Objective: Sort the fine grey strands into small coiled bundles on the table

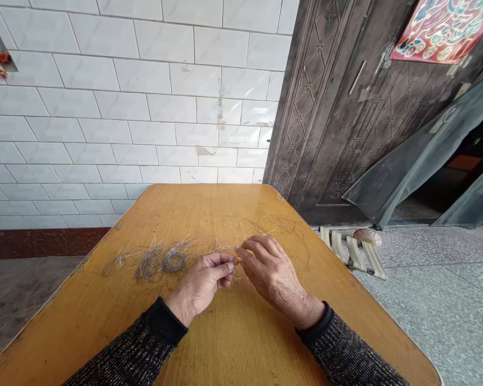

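Observation:
My left hand point(207, 279) is closed, thumb against the bent fingers, pinching a thin wire point(237, 276). Close against it is my right hand point(271, 273), its fingers curved over the same wire and its thumb hidden behind them. A small loop of the wire hangs below the fingertips. Just left of my left hand lies a round coil of thin grey wire point(175, 260), beside a looser wire bundle point(148, 264). Several short wire ends point(220, 247) stick out behind my left fingers. Beyond my right hand, loose thin brown wires point(279, 225) are scattered on the wood.
The wooden table point(233, 343) reaches to the white tiled wall point(153, 96). A dark carved door point(326, 107) stands at the right, with a grey curtain point(418, 145) beside it. On the floor by the table's right edge is a low seat with striped webbing point(354, 252).

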The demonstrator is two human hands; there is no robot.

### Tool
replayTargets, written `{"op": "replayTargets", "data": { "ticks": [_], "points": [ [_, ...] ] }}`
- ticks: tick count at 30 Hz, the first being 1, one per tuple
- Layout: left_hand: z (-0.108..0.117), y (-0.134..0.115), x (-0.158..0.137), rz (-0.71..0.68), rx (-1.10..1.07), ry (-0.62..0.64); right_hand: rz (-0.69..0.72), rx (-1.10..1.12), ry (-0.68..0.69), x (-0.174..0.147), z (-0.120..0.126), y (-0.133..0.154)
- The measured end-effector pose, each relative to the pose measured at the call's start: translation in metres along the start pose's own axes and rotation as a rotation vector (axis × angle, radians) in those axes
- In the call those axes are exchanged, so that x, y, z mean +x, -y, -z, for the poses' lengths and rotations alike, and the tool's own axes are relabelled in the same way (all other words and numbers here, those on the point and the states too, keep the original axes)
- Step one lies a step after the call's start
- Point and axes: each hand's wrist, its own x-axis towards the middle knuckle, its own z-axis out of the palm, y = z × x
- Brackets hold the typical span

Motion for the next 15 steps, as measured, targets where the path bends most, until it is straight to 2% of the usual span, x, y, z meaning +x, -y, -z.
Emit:
{"op": "replayTargets", "data": {
  "ticks": [15],
  "points": [
    [-0.0055, 0.0044, -0.0011, -0.059, -0.107, -0.030, -0.091, -0.027, -0.011, -0.0017, -0.0057, 0.0015]
  ]
}}
